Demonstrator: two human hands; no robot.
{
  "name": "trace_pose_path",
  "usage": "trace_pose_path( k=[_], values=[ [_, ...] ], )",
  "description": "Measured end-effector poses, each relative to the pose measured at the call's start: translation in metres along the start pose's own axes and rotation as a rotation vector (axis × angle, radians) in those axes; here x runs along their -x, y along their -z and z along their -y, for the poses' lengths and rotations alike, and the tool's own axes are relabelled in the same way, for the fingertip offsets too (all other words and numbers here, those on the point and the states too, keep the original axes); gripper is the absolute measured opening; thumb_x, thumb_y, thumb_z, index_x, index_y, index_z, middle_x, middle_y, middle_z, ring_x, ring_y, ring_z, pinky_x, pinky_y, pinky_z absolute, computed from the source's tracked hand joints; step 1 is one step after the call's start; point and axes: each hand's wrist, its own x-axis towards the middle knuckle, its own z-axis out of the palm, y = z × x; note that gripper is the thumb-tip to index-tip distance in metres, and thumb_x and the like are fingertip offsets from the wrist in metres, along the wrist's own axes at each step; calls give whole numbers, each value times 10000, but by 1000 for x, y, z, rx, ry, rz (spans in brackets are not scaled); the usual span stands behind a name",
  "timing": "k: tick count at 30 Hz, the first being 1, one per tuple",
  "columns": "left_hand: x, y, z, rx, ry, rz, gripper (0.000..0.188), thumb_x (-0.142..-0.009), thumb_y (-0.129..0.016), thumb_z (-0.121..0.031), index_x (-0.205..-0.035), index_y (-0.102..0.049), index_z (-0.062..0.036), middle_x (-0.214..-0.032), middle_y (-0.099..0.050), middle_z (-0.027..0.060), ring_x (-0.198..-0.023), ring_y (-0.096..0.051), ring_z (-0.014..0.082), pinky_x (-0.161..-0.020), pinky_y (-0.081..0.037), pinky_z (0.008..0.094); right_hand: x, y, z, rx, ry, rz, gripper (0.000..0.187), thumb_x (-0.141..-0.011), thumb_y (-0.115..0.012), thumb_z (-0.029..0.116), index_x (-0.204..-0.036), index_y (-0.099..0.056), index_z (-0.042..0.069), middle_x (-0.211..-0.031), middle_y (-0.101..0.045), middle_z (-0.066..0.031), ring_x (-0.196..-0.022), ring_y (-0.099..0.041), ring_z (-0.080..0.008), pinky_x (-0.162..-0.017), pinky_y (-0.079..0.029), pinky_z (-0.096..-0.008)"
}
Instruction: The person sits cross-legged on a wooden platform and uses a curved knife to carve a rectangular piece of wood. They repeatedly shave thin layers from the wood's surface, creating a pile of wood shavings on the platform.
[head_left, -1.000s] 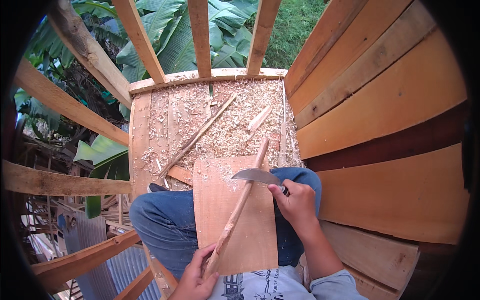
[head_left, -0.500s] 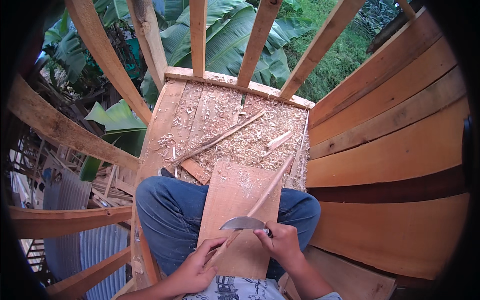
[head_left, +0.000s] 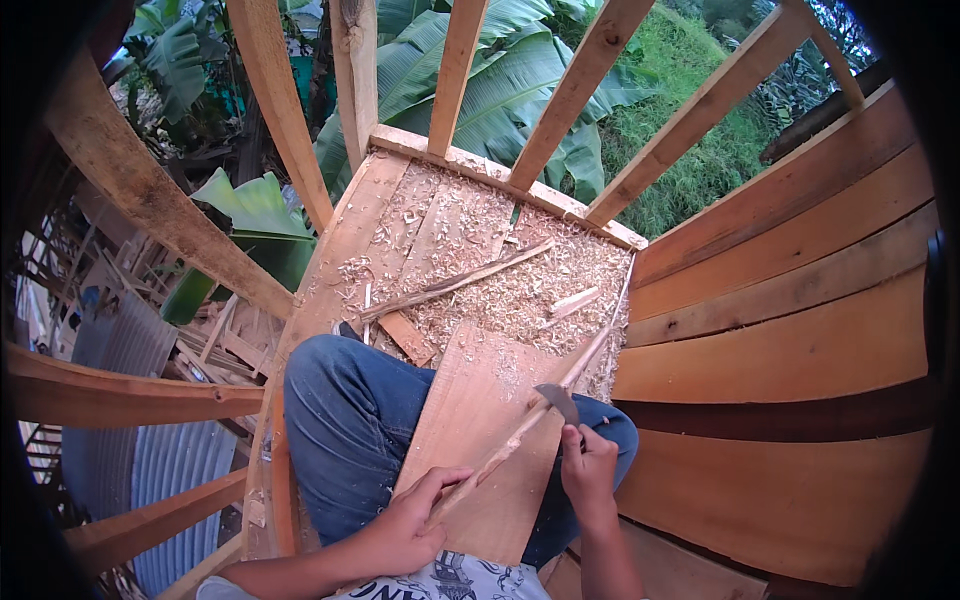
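Note:
My left hand [head_left: 415, 525] is closed round the near end of a long, thin wooden stick [head_left: 508, 444]. The stick slants away to the right across a flat board [head_left: 460, 410] that lies over my lap. In my right hand [head_left: 588, 470] is a knife [head_left: 558, 402] with a curved metal blade, my fingers closed on its handle. The blade rests against the stick beyond its middle, and the handle is mostly hidden by my fingers.
Wood shavings [head_left: 490, 310] cover the plank floor. A rough stick [head_left: 455, 282], a pale wood piece [head_left: 575, 303] and a small board [head_left: 405, 336] lie there. Wooden rails [head_left: 550, 100] stand ahead and left; a plank wall [head_left: 770, 350] rises on the right.
The knife has moved away from me along the stick, and its blade has turned from pointing left to pointing forward. The whole view has shifted and tilted slightly.

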Motion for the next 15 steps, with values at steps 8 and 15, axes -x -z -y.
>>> trace_pose_path(
  k=[8, 15],
  values=[
    [4, -1, 0, -26, 31, 25, 631, -842, -452, 161, -1420, -281, -25, -1440, -338, 168, -1426, -269, 253, -1159, -235, 342, -40, 12, -32, 3, -61, -111, 417, -885, -655, 349, -701, -558, -12, -561, -510, -187, -534, -573, -354, -513, -433, -387],
    [5, -6, 2, 9, 12, -15, 658, -786, -445, 138, -1411, -303, -12, -1400, -381, 185, -1365, -359, 255, -1130, -274, 346, -25, 9, -24, 17, 96, -41, 411, -918, -616, 351, -735, -579, -15, -591, -520, -211, -523, -506, -386, -498, -401, -408]
  ],
)
